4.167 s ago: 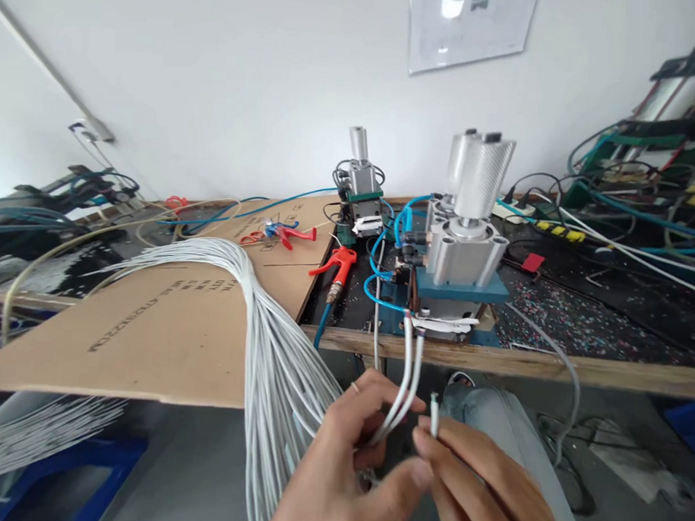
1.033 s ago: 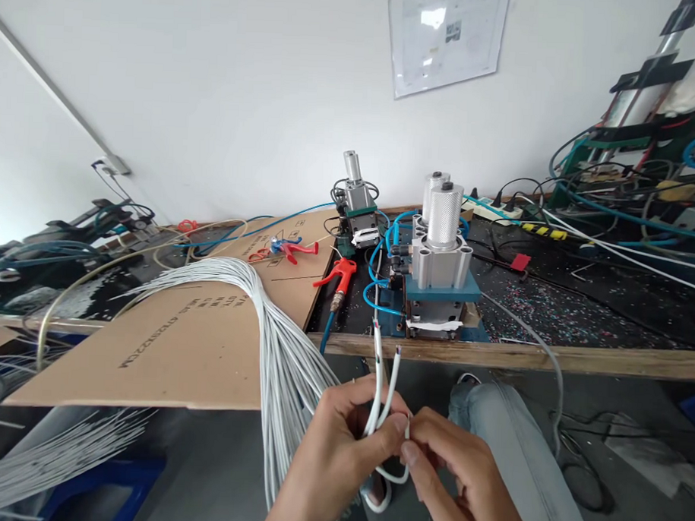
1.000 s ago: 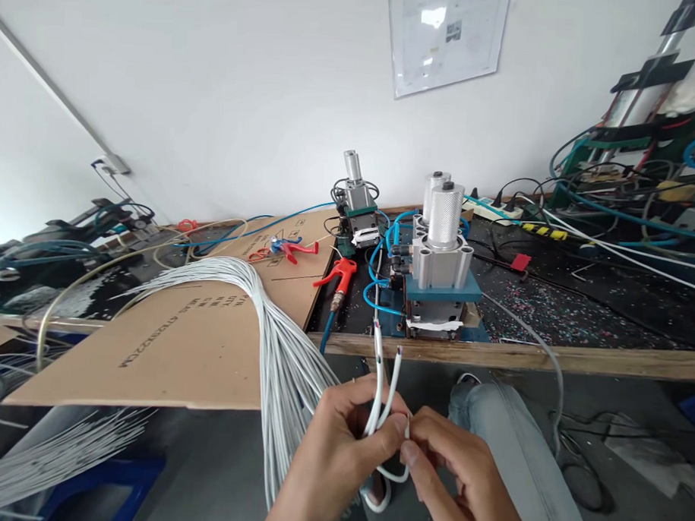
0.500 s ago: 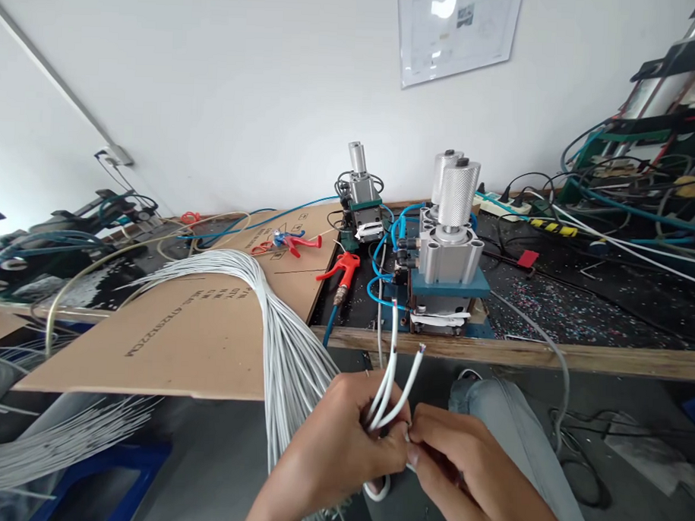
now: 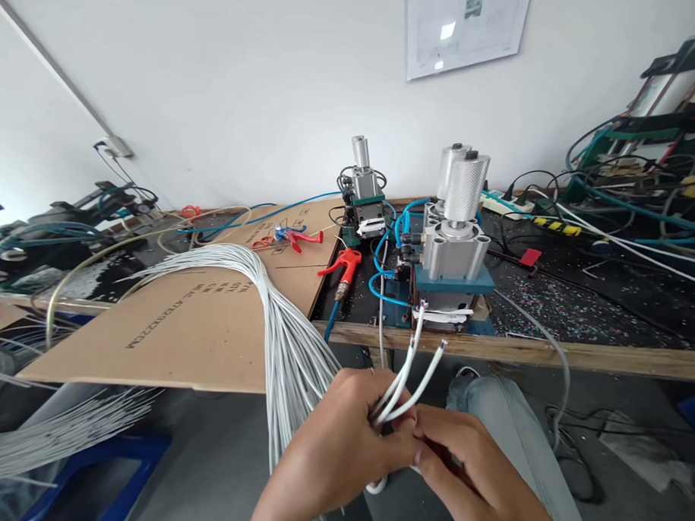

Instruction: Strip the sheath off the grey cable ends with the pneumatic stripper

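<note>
The stripped ends of the thin white cables (image 5: 420, 375) have been lifted since the earlier frame and are now held up just before the silver-and-blue pneumatic press (image 5: 453, 253) at the wooden bench edge (image 5: 549, 357). The cables are gripped in the closed left hand (image 5: 341, 439) and pinched by the right hand (image 5: 468, 474), which is pressed against it.

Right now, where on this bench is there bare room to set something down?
Bare cardboard lies left of the white wire bundle, toward its near edge. The black benchtop is open between the blue-based press and the back cables. Crowded: the red air gun and blue hoses left of the press. The left hand and right hand pinch wire ends below the edge.
</note>
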A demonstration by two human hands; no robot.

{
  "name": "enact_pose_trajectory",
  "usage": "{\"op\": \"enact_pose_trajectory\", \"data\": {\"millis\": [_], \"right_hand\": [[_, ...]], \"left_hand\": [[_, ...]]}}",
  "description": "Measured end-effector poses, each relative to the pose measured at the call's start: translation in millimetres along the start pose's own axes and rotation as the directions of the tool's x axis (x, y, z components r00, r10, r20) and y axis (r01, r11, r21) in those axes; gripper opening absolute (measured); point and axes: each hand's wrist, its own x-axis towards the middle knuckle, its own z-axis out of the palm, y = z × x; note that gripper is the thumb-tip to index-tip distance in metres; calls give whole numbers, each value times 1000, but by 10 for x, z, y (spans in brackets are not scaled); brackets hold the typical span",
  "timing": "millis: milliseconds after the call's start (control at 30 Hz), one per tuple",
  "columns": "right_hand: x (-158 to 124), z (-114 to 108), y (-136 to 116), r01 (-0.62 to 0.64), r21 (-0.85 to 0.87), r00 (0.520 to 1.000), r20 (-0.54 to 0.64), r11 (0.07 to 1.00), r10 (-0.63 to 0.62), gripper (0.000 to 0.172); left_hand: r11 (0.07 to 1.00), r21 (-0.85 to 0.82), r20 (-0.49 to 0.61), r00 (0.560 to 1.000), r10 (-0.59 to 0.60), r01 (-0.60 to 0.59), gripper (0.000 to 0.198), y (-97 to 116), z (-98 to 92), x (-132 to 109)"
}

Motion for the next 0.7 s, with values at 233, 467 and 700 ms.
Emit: {"op": "enact_pose_trajectory", "data": {"millis": [233,467,700], "right_hand": [[-44,338,6,-177,475,937,-187,862,295,53],[-51,164,95,-64,163,997,-41,985,72,44],[39,474,-20,-154,454,898,-306,878,316,57]], "left_hand": [[736,-677,-145,980,-136,2,21,-74,370,-16],[839,-525,171,983,-60,142,15,-209,95,-37],[662,-748,-228,956,-182,-53,26,-164,417,-29]]}}
